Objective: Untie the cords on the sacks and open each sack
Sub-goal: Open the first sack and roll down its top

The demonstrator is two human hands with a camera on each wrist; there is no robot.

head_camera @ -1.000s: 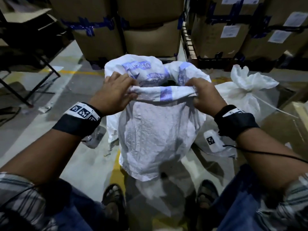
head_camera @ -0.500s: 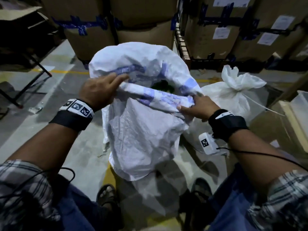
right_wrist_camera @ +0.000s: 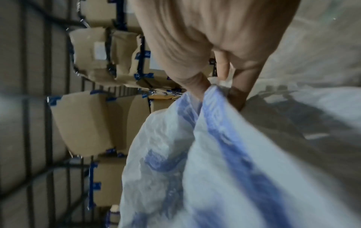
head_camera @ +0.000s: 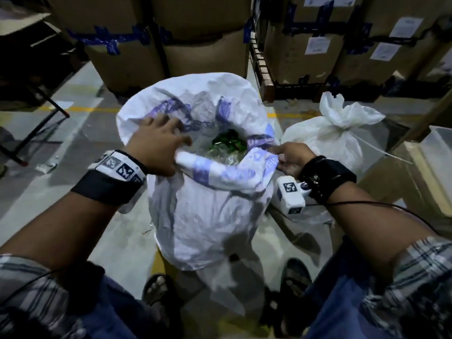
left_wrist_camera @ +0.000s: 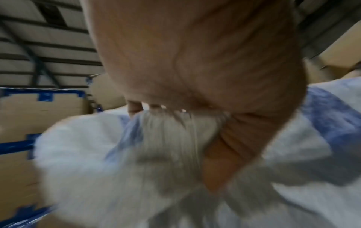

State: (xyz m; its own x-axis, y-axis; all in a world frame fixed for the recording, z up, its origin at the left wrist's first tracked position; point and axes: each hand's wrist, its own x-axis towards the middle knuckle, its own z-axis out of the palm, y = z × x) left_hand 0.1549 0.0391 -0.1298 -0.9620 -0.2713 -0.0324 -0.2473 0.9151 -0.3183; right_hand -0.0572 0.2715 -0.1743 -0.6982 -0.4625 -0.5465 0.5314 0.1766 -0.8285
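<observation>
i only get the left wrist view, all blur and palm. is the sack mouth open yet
Observer: Yes, in the head view the printed sack gapes, with green items inside.
Operator: what's the other hand doing
Observer: The right hand pinches the rolled rim on the sack's right side.
Operator: any more sacks to do
Observer: One plain white sack stands to the right, its neck tied with a cord.
</observation>
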